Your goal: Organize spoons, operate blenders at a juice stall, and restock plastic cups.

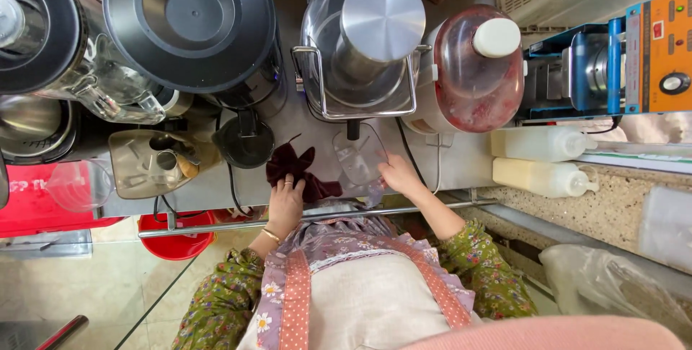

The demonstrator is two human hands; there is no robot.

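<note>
My left hand presses down on a dark maroon cloth lying on the steel counter. Just to its right, my right hand grips the near edge of a clear plastic jug that stands under the spout of a juicer with a round steel lid. A gold bangle shows on my left wrist. Both arms wear green flowered sleeves, and an apron with orange dotted straps covers my front.
Behind the cloth stand a black-lidded blender and a small black cup. A red-stained juicer and two pale squeeze bottles sit right. An orange and blue sealing machine fills the far right. A red bucket sits below.
</note>
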